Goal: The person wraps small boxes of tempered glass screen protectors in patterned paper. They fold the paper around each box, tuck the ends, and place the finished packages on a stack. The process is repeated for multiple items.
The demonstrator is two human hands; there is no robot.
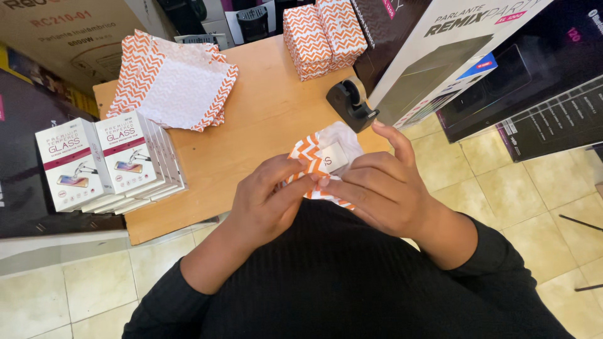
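Here both hands (326,188) grip orange-white pkg (326,157), prob. a mailer.

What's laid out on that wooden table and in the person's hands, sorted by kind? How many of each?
Stacks of white flat boxes: 2
Pile of flat orange-and-white zigzag mailers: 1
Stacks of packed zigzag parcels: 2
Black tape dispenser: 1
Zigzag mailer with a white box, held by left hand and right hand: 1
Total: 7
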